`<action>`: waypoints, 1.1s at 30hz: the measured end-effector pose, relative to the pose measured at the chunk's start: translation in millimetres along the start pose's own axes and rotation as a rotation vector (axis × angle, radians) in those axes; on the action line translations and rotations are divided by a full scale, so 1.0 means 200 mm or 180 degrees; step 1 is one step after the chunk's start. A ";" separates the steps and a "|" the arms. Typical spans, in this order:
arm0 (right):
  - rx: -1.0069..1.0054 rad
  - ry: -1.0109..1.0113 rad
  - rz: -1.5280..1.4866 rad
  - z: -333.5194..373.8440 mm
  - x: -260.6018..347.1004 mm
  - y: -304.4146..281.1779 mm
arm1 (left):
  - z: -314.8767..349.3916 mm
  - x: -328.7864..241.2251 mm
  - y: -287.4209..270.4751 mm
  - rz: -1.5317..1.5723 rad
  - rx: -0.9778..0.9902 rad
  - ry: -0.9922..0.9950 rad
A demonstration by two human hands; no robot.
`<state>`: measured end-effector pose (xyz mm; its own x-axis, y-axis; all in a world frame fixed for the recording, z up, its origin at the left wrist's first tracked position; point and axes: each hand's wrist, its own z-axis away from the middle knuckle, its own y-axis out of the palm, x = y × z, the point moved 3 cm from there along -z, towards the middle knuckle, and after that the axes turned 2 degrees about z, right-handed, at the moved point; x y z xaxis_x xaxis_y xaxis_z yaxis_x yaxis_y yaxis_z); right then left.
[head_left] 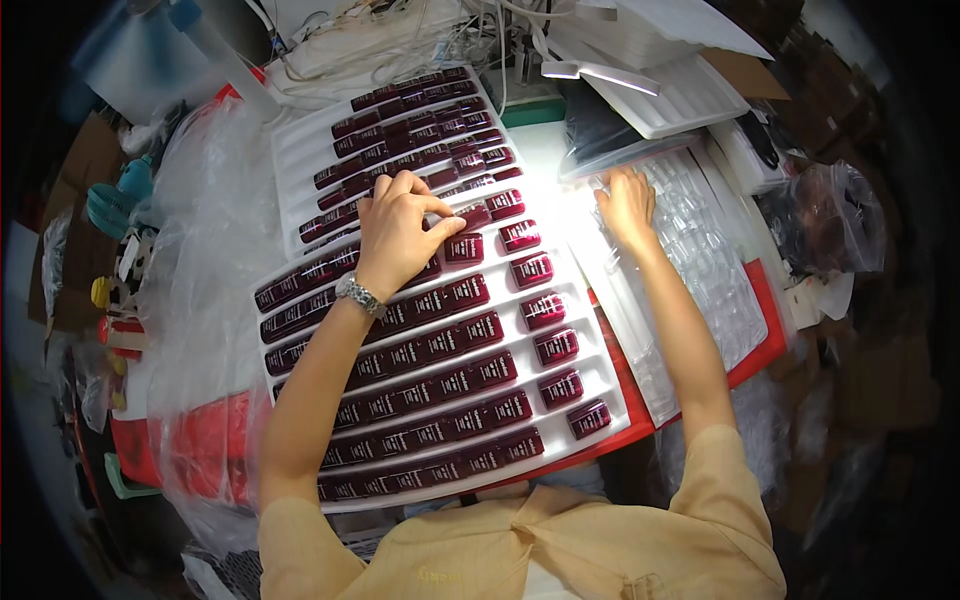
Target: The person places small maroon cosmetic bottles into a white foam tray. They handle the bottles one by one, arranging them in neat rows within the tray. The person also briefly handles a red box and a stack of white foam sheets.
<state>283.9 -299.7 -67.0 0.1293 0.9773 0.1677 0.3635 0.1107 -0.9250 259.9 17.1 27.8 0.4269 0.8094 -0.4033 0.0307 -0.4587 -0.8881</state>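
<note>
My left hand (400,225) is over the white tray (590,345), its thumb and forefinger closed on a small glossy dark red piece (474,216). Rows of similar rectangular dark red pieces with white print (440,305) fill much of this tray. A single column of pieces (544,310) stands apart along the right side. To the right, my right hand (628,205) is over a spread of clear plastic pieces (690,230). Its fingers are bent and apart, beside a dark pouch; nothing shows between them.
A second white tray of red pieces (290,165) lies beyond the first. Crumpled clear plastic sheeting (200,260) covers the left side. Stacked white trays (690,95), a lit lamp bar (600,74) and cables (430,45) are at the back. Red covering (765,315) shows around the table edge.
</note>
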 end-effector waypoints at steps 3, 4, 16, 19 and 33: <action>-0.0059 -0.0033 -0.0262 -0.02 0.00 -0.01 | 0.00 -0.07 0.03 0.0070 -0.0403 0.0329; -0.0179 -0.0017 -0.0376 -0.02 0.00 -0.03 | 0.00 -0.11 0.03 0.0082 -0.0457 0.0364; 0.1600 -0.0218 -0.4755 0.35 0.50 -0.58 | 0.17 -0.10 -0.03 0.0716 -0.0173 0.0861; 0.1913 -0.0049 -0.4861 0.39 0.58 -0.53 | 0.21 -0.16 -0.05 0.1855 0.0206 0.0734; 0.0046 -0.0819 0.0024 0.49 0.02 -0.19 | 0.21 -0.13 0.00 0.0356 -0.0491 0.0659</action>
<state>180.2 -283.0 -64.8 -0.1077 0.9917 0.0702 0.3499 0.1039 -0.9310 211.2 11.7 28.6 0.6105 0.6657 -0.4291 0.1034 -0.6041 -0.7902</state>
